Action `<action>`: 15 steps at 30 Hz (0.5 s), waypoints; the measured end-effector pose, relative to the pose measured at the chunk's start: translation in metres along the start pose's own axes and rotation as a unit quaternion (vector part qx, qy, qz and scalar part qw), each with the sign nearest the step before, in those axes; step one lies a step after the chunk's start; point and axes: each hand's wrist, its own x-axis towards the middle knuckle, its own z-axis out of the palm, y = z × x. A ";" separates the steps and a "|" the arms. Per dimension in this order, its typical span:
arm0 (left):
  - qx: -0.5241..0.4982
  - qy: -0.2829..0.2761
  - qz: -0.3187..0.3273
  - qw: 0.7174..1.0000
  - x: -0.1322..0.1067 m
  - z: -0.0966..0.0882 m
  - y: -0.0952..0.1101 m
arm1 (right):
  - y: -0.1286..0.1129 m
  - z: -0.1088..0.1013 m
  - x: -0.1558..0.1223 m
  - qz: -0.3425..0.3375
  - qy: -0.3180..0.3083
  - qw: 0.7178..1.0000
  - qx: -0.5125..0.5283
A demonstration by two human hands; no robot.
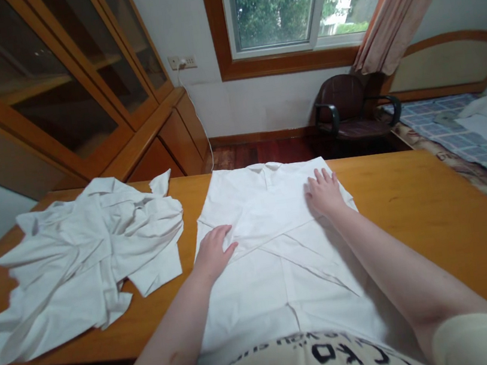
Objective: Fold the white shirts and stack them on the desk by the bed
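A white shirt (pixel 257 283) lies spread flat on the wooden table in front of me, its collar end at the far edge. Its sleeves are crossed over the middle, and its near end drops toward my body. My left hand (pixel 214 250) rests on the shirt's left side, thumb apart from the fingers. Farther up on the right, my right hand (pixel 325 192) lies flat near the shoulder with its fingers spread. Neither hand grips the cloth visibly. To the left, a crumpled heap of white cloth (pixel 85 253) lies on the table.
The wooden table (pixel 404 232) runs across the view. A glass-fronted cabinet (pixel 77 97) stands at the left. Beyond the table are a brown armchair (pixel 345 104) and, at the right, a bed with a checked blue sheet (pixel 453 129). A white cord (pixel 198 113) hangs from a wall socket.
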 end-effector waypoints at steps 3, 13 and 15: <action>0.011 0.002 0.004 1.000 0.000 -0.002 0.002 | -0.053 -0.019 -0.011 -0.090 -0.024 0.985 0.143; 0.009 -0.027 -0.002 1.000 0.005 -0.015 0.015 | -0.122 -0.002 -0.050 -0.183 -0.093 0.945 0.254; 0.022 -0.032 -0.018 0.999 0.006 -0.017 0.018 | -0.121 0.000 -0.048 -0.184 -0.099 0.948 0.240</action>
